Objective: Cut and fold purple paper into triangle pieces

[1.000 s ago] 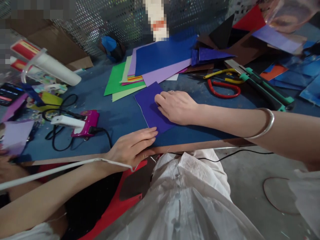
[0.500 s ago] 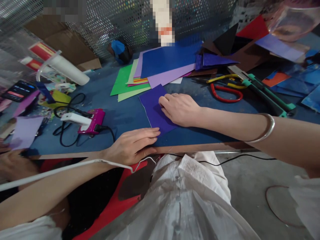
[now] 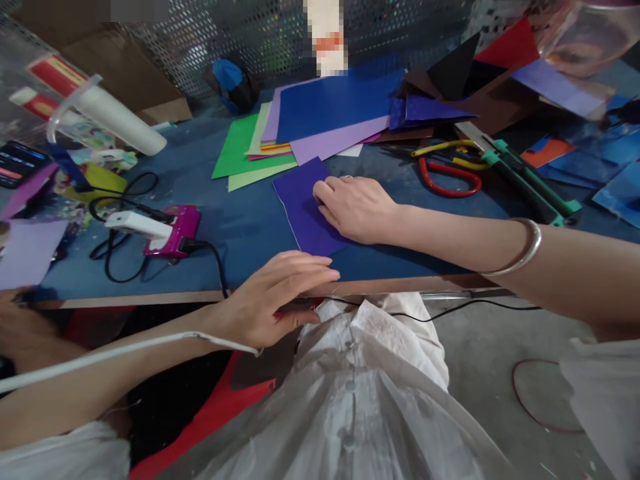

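A dark purple sheet of paper (image 3: pixel 300 203), apparently folded, lies at the table's front. My right hand (image 3: pixel 357 210) rests on its right part, fingers curled and pressed down on it; the fingertips are partly hidden. Just in front of the sheet's lower edge, over the table's edge, is my left hand (image 3: pixel 283 293). Its fingers are stretched out, the thumb stands apart below them, and nothing is in it. Behind the purple sheet lies a stack of coloured paper with a blue sheet (image 3: pixel 340 103) on top and a green sheet (image 3: pixel 237 147) at its left.
At right lie a green-and-black utility knife (image 3: pixel 530 177) and a tool with red and yellow handles (image 3: pixel 453 192). Paper scraps (image 3: pixel 500 100) pile behind them. A pink power strip (image 3: pixel 183 230) with cables and a white plastic cup (image 3: pixel 117 120) stand left. Another person's hand (image 3: pixel 25 327) shows far left.
My left hand has come off the purple sheet's lower corner, shifting right and toward me, with its thumb now apart. My right hand stays on the sheet. The whole view has shifted slightly.
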The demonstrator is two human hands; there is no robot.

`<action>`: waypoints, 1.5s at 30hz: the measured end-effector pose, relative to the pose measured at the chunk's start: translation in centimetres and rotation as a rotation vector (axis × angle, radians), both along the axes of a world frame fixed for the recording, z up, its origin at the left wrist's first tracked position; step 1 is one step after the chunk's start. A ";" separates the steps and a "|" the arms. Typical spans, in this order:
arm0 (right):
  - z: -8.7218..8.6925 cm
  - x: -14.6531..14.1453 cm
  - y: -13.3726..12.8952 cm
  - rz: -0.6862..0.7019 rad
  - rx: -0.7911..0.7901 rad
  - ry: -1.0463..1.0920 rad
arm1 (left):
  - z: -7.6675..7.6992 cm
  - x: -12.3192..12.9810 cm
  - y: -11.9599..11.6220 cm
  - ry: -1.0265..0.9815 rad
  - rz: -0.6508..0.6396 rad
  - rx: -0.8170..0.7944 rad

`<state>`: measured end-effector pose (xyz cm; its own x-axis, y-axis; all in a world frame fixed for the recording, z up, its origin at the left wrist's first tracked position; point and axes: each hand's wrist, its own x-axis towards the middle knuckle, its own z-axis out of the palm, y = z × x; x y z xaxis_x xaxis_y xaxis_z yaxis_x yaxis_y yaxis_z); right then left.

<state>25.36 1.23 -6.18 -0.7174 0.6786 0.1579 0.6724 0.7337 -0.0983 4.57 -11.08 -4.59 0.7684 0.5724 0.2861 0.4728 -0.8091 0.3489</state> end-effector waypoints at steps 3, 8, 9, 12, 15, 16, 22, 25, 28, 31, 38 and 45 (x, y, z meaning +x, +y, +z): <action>0.1 0.0 -0.1 -0.008 -0.012 -0.002 | -0.4 0.6 -0.1 -0.041 0.048 0.126; 0.1 0.0 0.0 -0.005 -0.010 0.005 | -1.2 1.9 0.1 -0.039 0.107 0.154; 0.0 0.0 0.0 -0.001 -0.010 0.005 | -1.4 2.1 0.1 -0.046 0.121 0.147; 0.0 0.0 0.0 0.001 -0.003 0.008 | -1.7 2.4 0.1 -0.076 0.153 0.141; 0.0 0.0 0.0 -0.003 -0.002 0.009 | -1.9 2.7 0.1 -0.092 0.153 0.169; 0.0 0.0 0.0 -0.003 -0.004 0.009 | -1.9 2.8 0.1 -0.088 0.148 0.182; 0.2 0.1 0.0 -0.002 -0.014 0.004 | -0.3 1.8 -0.7 0.005 0.085 0.097; 0.2 0.1 0.0 0.004 -0.017 0.001 | 1.3 -0.2 -1.7 0.151 -0.080 0.017; 0.1 0.1 -0.1 -0.003 -0.009 0.003 | 2.5 -2.3 -2.2 0.219 -0.099 0.010; 0.0 0.1 -0.1 -0.011 -0.007 -0.001 | 3.0 -3.2 -1.3 0.154 0.001 0.128; 0.1 0.0 0.0 -0.009 0.000 -0.027 | 2.8 -0.9 4.7 0.122 0.051 0.114; 0.0 -0.1 0.0 -0.019 -0.002 -0.012 | 1.0 -1.4 5.3 0.234 -0.144 0.357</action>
